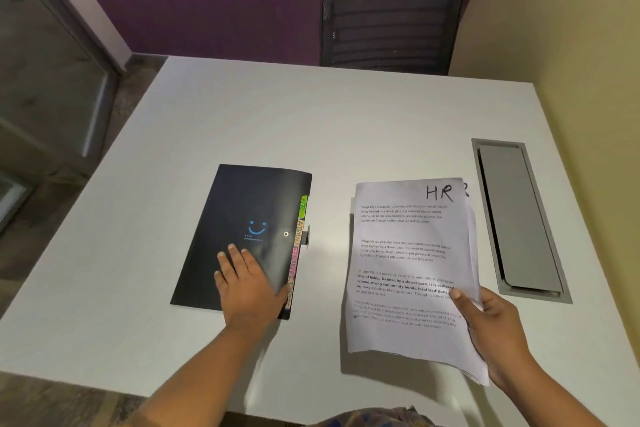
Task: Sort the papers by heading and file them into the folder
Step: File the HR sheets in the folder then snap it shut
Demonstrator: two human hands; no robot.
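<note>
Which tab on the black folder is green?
The green HR tab, farthest away on the black plastic folder; the orange tab and pink tab sit nearer.

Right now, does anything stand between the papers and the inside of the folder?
Yes. The folder is closed, and the left hand rests flat on its black cover. The table strip between it and the papers, held by the right hand, is bare.

The scene is taken in by a single wide-angle view, worn at head height and directed forward and steeply down onto the desk (311, 121). The near desk edge is seen close by, low in the frame. The folder (249, 211) and papers (408, 270) are framed centrally, and a chair (391, 21) is caught beyond the far edge.
</note>
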